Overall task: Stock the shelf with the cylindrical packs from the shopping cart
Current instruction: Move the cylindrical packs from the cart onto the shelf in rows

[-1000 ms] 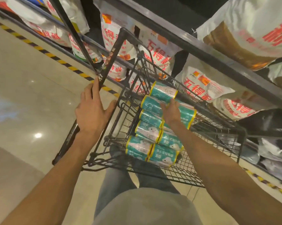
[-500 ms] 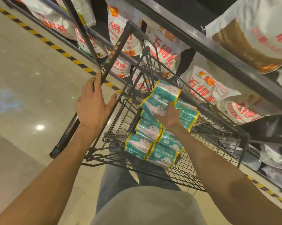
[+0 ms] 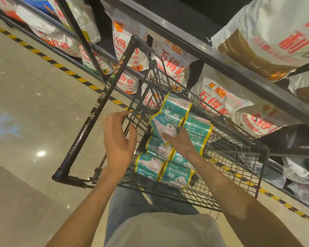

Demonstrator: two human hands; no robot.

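Flour sacks (image 3: 175,66) lined the shelf (image 3: 194,45) behind the shopping cart (image 3: 239,157). Teal, yellow-rimmed cylindrical packs (image 3: 175,175) lay stacked by its near-left corner. My right hand (image 3: 178,139) gripped the raised pack (image 3: 166,127), lifted since before. My left hand (image 3: 119,139) had left the handle (image 3: 98,111), fingers loose, holding nothing.

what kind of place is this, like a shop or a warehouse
Most likely a supermarket or grocery aisle. A wire shopping cart holds teal cylindrical packs, metal shelving is stocked with big printed sacks, and yellow-black hazard tape runs along the shelf base.
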